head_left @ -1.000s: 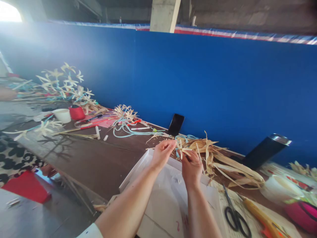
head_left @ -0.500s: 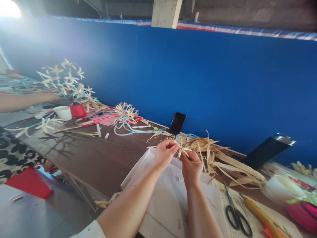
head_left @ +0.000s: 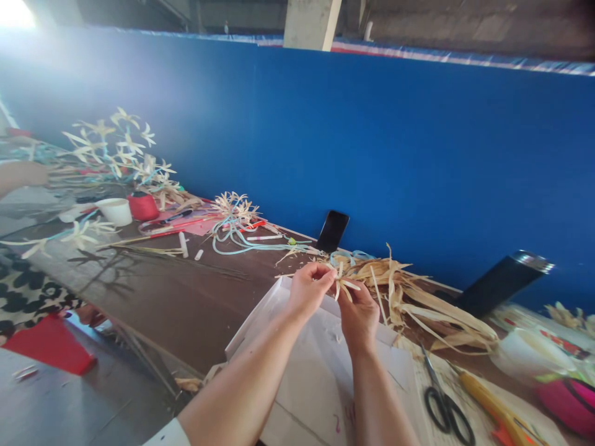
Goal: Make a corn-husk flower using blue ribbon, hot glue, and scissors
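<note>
Between my two hands is a small pale husk flower (head_left: 343, 286) with narrow, spread petals. My left hand (head_left: 312, 286) pinches at its left side, thumb and forefinger closed by a petal. From below and to the right, my right hand (head_left: 360, 313) is closed around its base; the stem is hidden by the fingers. Both hands are above the far edge of a white shallow box (head_left: 302, 359). Just behind them lies a heap of dry corn husks (head_left: 404, 291).
A black phone (head_left: 333, 230) leans on the blue partition (head_left: 372, 142). Scissors (head_left: 444, 402), a yellow glue gun (head_left: 497, 409) and a black flask (head_left: 504, 282) are on the right. Finished flowers (head_left: 235, 209) with pale-blue stems lie left. A co-worker's arm (head_left: 21, 176) reaches in at far left.
The flower has turned and tipped slightly downward between my fingers, while both my hands stay almost in place. At far left the co-worker's arm has drawn back leftward.
</note>
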The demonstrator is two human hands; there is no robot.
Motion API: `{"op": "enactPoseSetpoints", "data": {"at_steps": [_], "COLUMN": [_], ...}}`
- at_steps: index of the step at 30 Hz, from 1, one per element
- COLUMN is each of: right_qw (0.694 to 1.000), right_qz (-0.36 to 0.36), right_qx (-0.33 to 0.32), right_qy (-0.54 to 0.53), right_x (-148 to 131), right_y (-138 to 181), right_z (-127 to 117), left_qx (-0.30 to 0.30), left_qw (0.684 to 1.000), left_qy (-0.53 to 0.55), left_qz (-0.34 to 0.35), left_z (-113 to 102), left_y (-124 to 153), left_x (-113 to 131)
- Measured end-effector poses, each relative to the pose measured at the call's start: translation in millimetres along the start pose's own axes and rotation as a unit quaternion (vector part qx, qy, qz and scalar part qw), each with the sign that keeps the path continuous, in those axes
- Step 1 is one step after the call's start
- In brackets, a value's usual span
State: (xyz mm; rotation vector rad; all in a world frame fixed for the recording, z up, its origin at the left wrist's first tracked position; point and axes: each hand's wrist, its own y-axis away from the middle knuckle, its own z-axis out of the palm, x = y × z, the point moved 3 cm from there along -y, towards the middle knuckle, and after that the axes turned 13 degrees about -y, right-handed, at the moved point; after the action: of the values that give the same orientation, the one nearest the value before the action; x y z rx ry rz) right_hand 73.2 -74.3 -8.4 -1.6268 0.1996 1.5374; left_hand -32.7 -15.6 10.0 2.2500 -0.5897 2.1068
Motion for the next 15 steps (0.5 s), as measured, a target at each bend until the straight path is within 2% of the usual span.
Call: {"op": "enactPoseSetpoints", "data": {"at_steps": [7, 12, 15], "right_qw": [0.999, 0.999, 0.998], "right_qz": [-0.022, 0.000, -0.024], "right_qx": [-0.024, -0.021, -0.027], "right_qy": [0.028, 0.045, 0.051], "right_x": [0.6, 0.3, 1.5], "right_y": [-0.9, -1.0, -1.7], "right_z": [-2.0, -2.8, -2.7], "left_qx": [-0.004, -0.029, -0.020], "left_qw": [1.000, 1.000, 1.000], "left_qy": [-0.010, 0.008, -0.015], "left_qz": [0.012, 0.008, 0.016], "left_z": [-0.2, 0.6, -0.6], "left_y": [-1.5, 0.1, 0.0], "left_x": [0.4, 2.4, 1.4]}}
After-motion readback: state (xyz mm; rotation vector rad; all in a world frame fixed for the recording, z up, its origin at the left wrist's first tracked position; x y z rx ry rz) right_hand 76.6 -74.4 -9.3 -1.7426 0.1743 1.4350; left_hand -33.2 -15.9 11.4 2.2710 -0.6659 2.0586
